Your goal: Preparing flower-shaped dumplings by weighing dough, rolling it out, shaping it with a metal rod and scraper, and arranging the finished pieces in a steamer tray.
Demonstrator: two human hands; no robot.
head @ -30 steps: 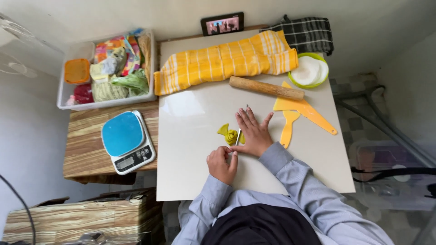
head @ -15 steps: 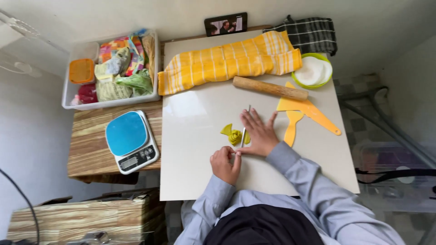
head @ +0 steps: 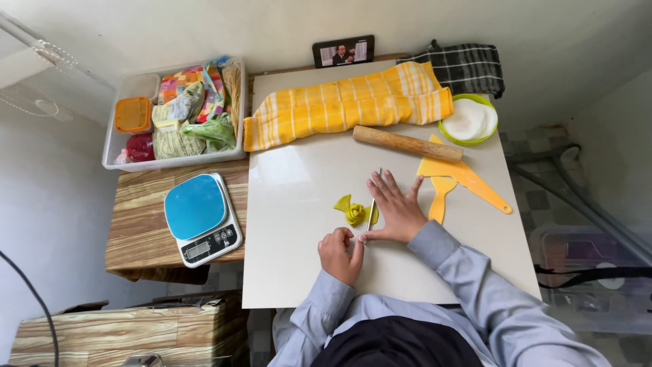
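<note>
On the white board [head: 292, 224] lies a small yellow dough piece [head: 353, 211], folded like a knot with two flat wings, a little left of the middle. The right hand [head: 397, 211] lies flat on the board just beside it, fingers spread and open, with nothing clamped in them; a thin metal blade [head: 372, 207] lies along the side of its thumb, between the hand and the dough. The left hand [head: 341, 255] is below the dough, near the front edge, with the fingers curled together; I cannot tell if it pinches something. To the right of the right hand are two yellow scrapers [head: 456, 178], and behind them a wooden rolling pin [head: 406, 143]. Further back is a yellow striped towel [head: 346, 103] and a green bowl [head: 468, 121]. A blue kitchen scale [head: 202, 217] stands on the wooden table [head: 139, 217] at the left.
</note>
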